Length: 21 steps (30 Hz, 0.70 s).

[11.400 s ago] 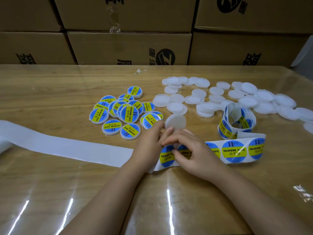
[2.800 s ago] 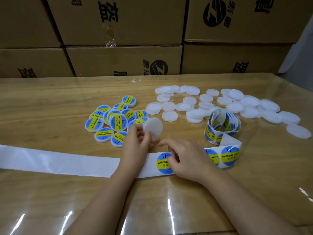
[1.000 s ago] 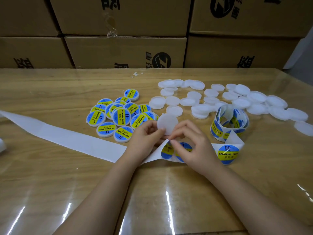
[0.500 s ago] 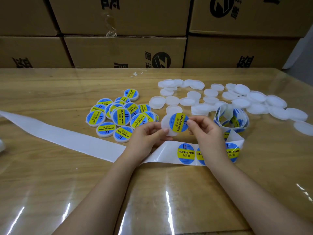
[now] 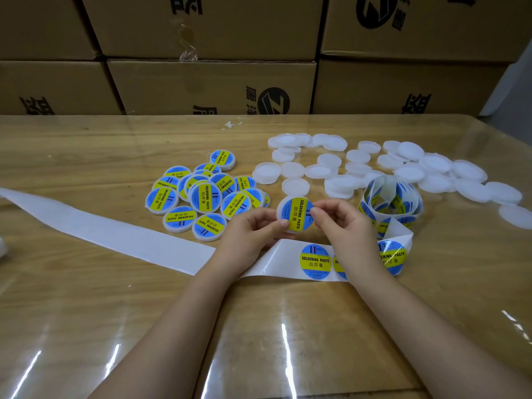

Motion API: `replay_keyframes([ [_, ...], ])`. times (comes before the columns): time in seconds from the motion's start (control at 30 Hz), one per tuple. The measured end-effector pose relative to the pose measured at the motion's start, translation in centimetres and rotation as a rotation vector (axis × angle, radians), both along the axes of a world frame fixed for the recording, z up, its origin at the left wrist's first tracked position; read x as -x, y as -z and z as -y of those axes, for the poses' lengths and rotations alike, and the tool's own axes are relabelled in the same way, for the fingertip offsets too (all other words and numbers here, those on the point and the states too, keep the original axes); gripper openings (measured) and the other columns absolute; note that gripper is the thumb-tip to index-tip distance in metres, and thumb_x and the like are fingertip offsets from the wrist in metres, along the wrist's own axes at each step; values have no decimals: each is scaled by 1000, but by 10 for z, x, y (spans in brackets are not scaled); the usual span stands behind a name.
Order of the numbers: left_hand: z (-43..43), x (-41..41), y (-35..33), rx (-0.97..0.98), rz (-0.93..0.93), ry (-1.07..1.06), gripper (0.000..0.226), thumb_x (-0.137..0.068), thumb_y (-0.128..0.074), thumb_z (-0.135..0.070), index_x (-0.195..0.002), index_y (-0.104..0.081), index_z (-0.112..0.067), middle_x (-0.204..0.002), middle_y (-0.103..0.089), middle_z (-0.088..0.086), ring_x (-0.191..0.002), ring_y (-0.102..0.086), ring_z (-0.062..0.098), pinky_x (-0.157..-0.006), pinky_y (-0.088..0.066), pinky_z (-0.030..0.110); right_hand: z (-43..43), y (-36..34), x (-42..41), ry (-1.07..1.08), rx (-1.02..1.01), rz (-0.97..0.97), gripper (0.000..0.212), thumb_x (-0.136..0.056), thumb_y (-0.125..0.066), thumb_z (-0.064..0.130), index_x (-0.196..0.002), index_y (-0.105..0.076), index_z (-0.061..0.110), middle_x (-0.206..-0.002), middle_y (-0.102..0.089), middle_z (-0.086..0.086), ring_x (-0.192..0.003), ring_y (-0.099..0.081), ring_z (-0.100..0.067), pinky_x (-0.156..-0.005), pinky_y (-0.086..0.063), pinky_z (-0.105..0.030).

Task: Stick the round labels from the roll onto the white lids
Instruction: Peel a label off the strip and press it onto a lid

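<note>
Both hands are up over the desk, and between them sits one round white plastic lid. It is tipped toward the camera, just above the label strip. The left hand has its grip closed on the lid's left edge, thumb in front and fingers curled behind. The right hand pinches the right edge with thumb and forefinger.

Across the lid's face lies one glossy round label. It has a blue ground, a yellow band and black "SOLDERING PASTE" lettering, turned sideways. It covers nearly the whole face, with a thin white rim showing on the left.

The strip is a smooth white ribbon of backing paper. It lies flat from the desk's left edge and runs under both wrists. Three labels show on it: one in full, one half hidden by the right wrist, and one on an upturned fold. Just beyond the right hand, the roll stands as one loose coil.

To the left is a heap of labelled lids. There are about fourteen, overlapping too much for an exact count. At the far right, plain lids are scattered as shallow, milky-white discs, roughly thirty of them, some with the hollow side up.

The desk is wood grain under a shiny clear sheet streaked with glare. Behind it are six brown cardboard boxes, stacked in two rows.
</note>
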State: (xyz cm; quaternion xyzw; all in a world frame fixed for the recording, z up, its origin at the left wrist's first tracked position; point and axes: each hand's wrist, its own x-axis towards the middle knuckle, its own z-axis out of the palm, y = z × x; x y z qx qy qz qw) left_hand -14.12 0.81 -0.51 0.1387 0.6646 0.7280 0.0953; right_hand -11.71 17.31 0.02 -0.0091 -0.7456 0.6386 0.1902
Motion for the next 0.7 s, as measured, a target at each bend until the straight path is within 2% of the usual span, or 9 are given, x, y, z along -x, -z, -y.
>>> replay_keyframes([
  [0.17, 0, 1, 1, 51, -11, -15, 8, -88, -63, -12, -93, -70, -13, -85, -75, 8, -84, -72, 24, -77, -56, 34, 0, 2, 1, 1, -19, 14, 13, -89, -65, 14, -82, -66, 25, -75, -68, 12, -72, -62, 0, -72, -53, -21],
  [0.27, -1, 0, 0, 21, 4, 9, 9, -88, -61, -9, -94, -68, -8, -84, -75, 7, -81, -72, 20, -72, -57, 28, -1, 3, 2, 3, -29, 17, 11, -89, -65, 15, -83, -67, 24, -76, -69, 11, -74, -62, 0, -72, -53, -21],
  [0.5, -2, -1, 0, 3, -5, 24, 9, -88, -60, -5, -95, -67, -4, -84, -75, 9, -80, -72, 21, -71, -56, 24, -2, 7, 3, 13, -43, 26, 12, -88, -66, 15, -82, -66, 26, -75, -69, 13, -75, -63, 0, -70, -52, -18],
  [0.63, -2, -2, 3, 35, -57, 12, 9, -88, -61, -5, -92, -68, -8, -85, -74, 12, -84, -72, 26, -84, -57, 35, -3, 9, 5, 27, -105, 8, 13, -87, -67, 17, -81, -64, 28, -72, -66, 21, -70, -60, 7, -64, -45, -8],
  [0.7, -3, -3, 4, 90, -113, -12, 8, -88, -63, -7, -90, -69, -12, -84, -74, 9, -84, -72, 24, -85, -56, 38, -3, 10, 5, 41, -133, -9, 16, -86, -67, 16, -80, -62, 30, -70, -65, 23, -68, -59, 6, -62, -44, -7],
])
